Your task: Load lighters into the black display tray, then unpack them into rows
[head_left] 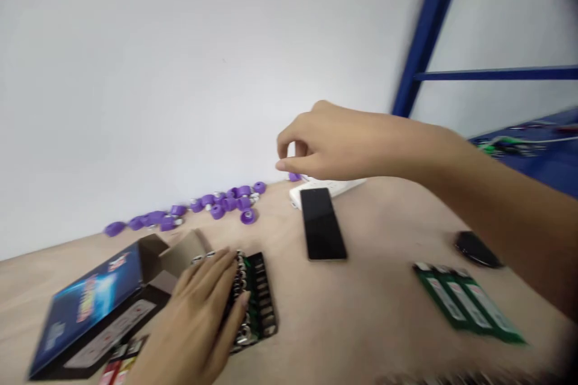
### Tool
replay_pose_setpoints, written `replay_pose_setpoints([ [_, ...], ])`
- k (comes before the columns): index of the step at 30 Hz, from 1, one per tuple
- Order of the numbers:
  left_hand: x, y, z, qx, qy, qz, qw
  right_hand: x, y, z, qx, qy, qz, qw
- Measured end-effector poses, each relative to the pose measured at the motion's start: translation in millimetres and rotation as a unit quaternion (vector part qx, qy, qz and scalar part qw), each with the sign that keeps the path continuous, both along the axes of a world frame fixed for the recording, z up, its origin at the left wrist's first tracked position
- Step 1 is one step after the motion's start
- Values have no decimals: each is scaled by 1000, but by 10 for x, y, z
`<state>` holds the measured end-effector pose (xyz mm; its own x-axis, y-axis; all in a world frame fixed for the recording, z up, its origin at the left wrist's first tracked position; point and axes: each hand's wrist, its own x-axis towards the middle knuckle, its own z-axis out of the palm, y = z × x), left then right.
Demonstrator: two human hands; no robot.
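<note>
My left hand [194, 319] lies at the near left, its fingers and thumb around a black rack [261, 295] holding rows of small silver metal parts. Far across the table, my right hand [325, 144] hangs with thumb and forefinger close together. Its fingertips are just above a small purple piece [294, 177] at the back edge of a white power strip [327, 189]. Whether that hand holds anything small is hidden. A black smartphone [321, 222] lies face up below the strip, apart from both hands.
Several purple pieces [217, 204] lie in a loose row along the wall. A blue printed box [85, 307] stands open at the left. Green memory modules [465, 304] and a black oval object [476, 249] lie on the wooden table [370, 313] at right. A blue frame [427, 30] rises behind.
</note>
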<state>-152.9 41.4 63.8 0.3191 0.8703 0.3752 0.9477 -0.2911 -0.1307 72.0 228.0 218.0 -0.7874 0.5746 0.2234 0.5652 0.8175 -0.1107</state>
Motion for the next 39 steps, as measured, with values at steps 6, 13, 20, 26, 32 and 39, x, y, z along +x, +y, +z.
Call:
replay_pose_setpoints([
  [6, -125, 57, -105, -19, -23, -42, 999, 1426, -376, -865, -147, -31, -163, 975],
  [13, 23, 15, 29, -31, -17, -15, 999, 1813, -764, -1501, -274, -26, -200, 940],
  [20, 59, -80, 165, -75, 2, -8, 997, 1667, -772, -1541, -190, -88, -203, 957],
  [26, 15, -120, 185, -108, -3, 4, 994, 1089, -686, -1063, -108, -15, -131, 985],
  [32, -53, -166, 115, -93, 25, -18, 995, -145, -385, -823, -199, 107, 151, 962],
  [39, 12, -95, 241, -43, 149, -29, 988, -893, -80, -1480, -290, 105, 202, 929],
])
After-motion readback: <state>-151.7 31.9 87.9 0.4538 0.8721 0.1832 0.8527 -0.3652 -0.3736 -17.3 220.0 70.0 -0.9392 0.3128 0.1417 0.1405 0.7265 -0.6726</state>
